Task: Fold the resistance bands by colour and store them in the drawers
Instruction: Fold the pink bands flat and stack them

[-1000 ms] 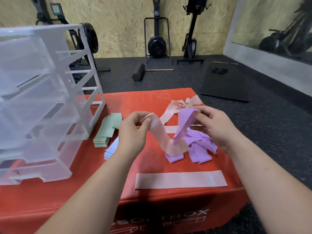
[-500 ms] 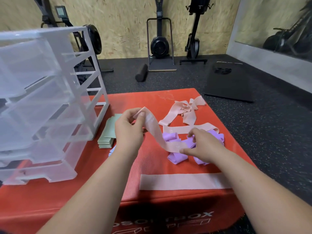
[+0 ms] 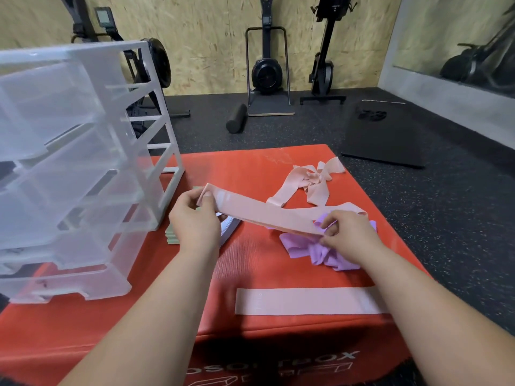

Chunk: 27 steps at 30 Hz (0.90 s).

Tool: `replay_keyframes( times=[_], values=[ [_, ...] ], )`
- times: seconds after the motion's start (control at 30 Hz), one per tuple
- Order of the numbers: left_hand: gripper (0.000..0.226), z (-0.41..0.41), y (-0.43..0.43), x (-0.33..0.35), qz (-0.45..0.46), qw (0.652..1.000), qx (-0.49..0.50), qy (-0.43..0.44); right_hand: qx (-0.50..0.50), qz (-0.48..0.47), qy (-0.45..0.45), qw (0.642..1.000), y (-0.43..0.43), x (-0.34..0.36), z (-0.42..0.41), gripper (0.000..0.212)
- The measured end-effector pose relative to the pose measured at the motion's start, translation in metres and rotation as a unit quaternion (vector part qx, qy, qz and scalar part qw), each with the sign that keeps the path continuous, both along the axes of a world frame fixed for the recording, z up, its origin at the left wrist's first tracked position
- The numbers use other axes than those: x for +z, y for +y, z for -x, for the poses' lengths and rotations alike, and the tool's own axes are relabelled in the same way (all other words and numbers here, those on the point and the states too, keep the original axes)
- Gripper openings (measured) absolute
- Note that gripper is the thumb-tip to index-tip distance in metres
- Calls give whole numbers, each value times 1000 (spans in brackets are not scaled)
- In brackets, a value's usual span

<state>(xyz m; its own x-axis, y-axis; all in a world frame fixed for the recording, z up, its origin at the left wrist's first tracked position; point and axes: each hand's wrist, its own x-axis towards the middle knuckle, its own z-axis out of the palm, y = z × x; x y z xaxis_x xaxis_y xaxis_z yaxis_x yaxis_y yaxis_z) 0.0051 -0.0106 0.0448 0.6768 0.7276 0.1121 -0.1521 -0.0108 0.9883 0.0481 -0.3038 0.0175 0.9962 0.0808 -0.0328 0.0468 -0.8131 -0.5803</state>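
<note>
A pink resistance band (image 3: 262,213) is stretched flat in the air between my two hands. My left hand (image 3: 195,218) pinches its left end and my right hand (image 3: 345,232) pinches its right end. Under my right hand lies a heap of purple bands (image 3: 312,249). Another pink band (image 3: 303,300) lies flat near the front edge of the red box (image 3: 250,168). More pink bands (image 3: 309,182) lie tangled at the back right. Folded green bands (image 3: 171,238) and a folded pale lilac band (image 3: 230,225) lie partly hidden behind my left hand. The clear plastic drawer unit (image 3: 75,168) stands at the left.
The red box stands on a dark speckled gym floor. A black foam roller (image 3: 237,118), rowing machines against the wooden wall and a black mat (image 3: 384,135) lie beyond it. A mirror (image 3: 457,37) fills the right wall.
My right hand let the purple band drop onto its heap and took the pink band's free end. Both hands then pulled the pink band out straight.
</note>
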Motion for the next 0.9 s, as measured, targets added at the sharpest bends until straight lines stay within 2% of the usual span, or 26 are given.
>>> replay_keyframes(
  times=[0.13,0.27,0.4,0.47,0.53,0.6,0.73,0.83,0.9],
  values=[
    [18,-3,7,-6,9,999,40,-7,9,-17,-30,999,-28,22,-4,25],
    [8,-3,5,-2,26,998,49,-14,-11,-87,-34,996,-51,32,-1,27],
    [12,-6,-3,-6,34,998,50,-27,-30,-131,-55,989,-65,30,-3,18],
    [15,-8,-3,-7,22,999,44,-17,-31,-216,-36,975,-67,28,-2,14],
    [11,-7,-7,-8,-15,1000,20,3,-46,-329,-24,943,-63,32,1,9],
    [4,-4,-21,-8,-83,996,-27,36,-49,-373,-59,925,-54,42,1,6],
    [22,-6,-46,-25,-200,954,-180,133,-21,-318,-142,937,-25,61,6,8],
    [30,-5,-57,-35,-268,910,-244,201,16,-292,-138,946,-6,58,10,7],
    [34,-3,-63,-34,-308,892,-269,191,40,-293,-120,948,1,56,13,6]
  ],
)
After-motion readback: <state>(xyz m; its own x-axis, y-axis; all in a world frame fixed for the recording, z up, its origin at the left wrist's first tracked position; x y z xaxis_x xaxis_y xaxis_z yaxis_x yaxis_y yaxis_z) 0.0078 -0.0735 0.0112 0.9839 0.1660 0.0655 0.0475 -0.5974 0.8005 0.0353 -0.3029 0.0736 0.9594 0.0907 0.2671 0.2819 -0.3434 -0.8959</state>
